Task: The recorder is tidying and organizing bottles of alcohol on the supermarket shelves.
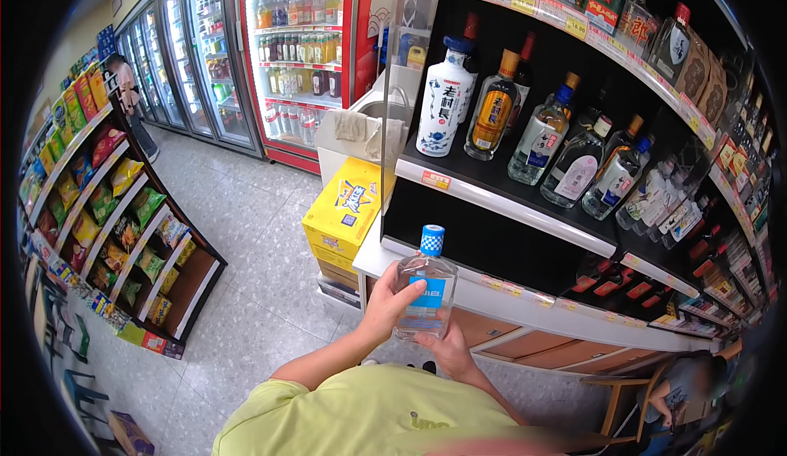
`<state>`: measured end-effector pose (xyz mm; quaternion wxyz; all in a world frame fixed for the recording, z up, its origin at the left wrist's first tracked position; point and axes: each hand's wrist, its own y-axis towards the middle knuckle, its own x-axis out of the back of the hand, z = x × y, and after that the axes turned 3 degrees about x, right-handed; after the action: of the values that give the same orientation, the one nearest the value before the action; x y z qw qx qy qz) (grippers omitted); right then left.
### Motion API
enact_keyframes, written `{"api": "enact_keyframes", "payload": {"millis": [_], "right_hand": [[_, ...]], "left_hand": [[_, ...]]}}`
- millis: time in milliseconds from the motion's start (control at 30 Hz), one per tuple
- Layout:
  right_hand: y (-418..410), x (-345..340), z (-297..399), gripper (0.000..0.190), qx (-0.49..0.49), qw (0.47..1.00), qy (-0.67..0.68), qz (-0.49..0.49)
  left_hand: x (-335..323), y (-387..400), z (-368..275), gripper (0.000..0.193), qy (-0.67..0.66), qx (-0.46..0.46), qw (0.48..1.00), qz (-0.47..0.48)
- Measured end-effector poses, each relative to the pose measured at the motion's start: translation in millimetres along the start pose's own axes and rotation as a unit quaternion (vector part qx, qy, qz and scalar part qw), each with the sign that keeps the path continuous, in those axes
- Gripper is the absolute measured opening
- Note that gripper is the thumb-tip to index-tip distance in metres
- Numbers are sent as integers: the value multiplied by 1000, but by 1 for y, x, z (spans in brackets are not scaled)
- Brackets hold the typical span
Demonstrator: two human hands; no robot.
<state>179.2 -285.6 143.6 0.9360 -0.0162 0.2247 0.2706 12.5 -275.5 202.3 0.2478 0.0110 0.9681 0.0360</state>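
Upright before my chest is a clear glass liquor bottle [440, 275] with a blue-and-white checked cap and a blue label bearing writing. My left hand [393, 305] grips its left side, the thumb lying across the label. Low on the bottle, my right hand [447, 342] holds the base and right edge, its fingers partly hidden behind the glass. Just beyond stands a black display shelf [504, 185] with a row of liquor bottles, among them a white ceramic bottle [444, 102] and an amber-labelled bottle [492, 109].
A yellow carton [344, 210] stands on other boxes left of the shelf. Farther left is a snack rack [200, 290] with bagged chips. Lit drink coolers [301, 66] line the back. One person [126, 96] stands by the coolers; another [682, 388] sits at lower right beside a wooden chair [615, 407].
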Motion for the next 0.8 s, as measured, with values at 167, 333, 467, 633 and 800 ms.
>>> {"api": "enact_keyframes", "payload": {"millis": [167, 333, 467, 633, 800], "right_hand": [[4, 4, 1, 62, 33, 999, 1, -19], [13, 5, 13, 69, 37, 998, -20, -39], [27, 11, 13, 68, 72, 995, -23, -63], [23, 15, 20, 70, 11, 997, 45, -62], [17, 16, 22, 76, 15, 999, 11, -30]], "left_hand": [[-6, 12, -6, 43, -5, -9, 999, 32], [-11, 27, -11, 35, -69, 19, 997, 39], [-14, 45, -9, 41, -7, 39, 999, 11], [-16, 50, -7, 45, -2, 53, 999, 13], [-17, 47, -2, 42, -9, 63, 998, 1]]}}
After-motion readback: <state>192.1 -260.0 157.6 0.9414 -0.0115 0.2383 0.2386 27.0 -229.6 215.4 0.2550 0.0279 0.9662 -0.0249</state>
